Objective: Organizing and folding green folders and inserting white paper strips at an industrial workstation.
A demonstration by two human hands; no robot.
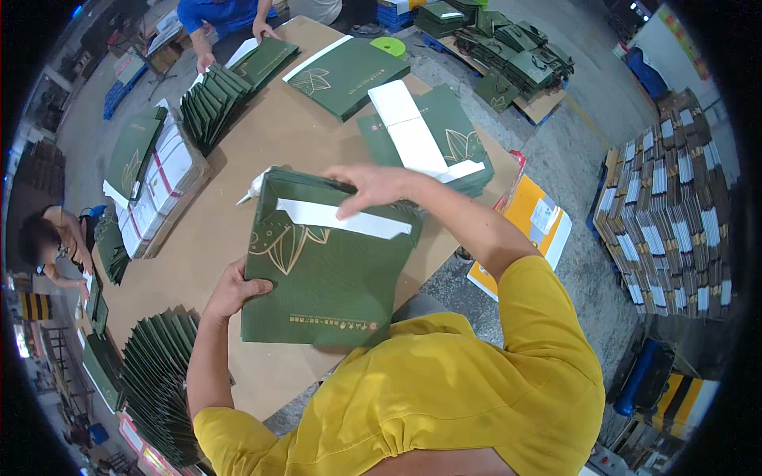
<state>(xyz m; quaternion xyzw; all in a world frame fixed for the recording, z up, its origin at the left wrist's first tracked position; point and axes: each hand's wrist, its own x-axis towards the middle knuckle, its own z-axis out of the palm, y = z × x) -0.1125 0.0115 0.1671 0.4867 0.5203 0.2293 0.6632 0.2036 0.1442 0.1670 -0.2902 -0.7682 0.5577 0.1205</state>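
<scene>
In front of my chest is a green paper bag [325, 278] with gold leaf line drawings and a white strip [349, 220] across its upper part. It seems to lie over more green layers, whose edges show along the top. My left hand [236, 289] grips its left side, thumb on the front face. My right hand [369, 187] is closed over the top edge, with the thumb on the white strip and the other fingers partly hidden behind. Just beyond the upper left corner lies a small white bottle with a pointed tip [252, 190].
The brown-topped table [242, 151] carries fanned green bags [163, 373], a strapped white bundle [163, 178], a green stack [347, 75] and bags with white sheets [409, 127]. A co-worker in blue [226, 16] handles bags across the table; another person [67, 238] works at left. Stacked cartons [663, 210] stand right.
</scene>
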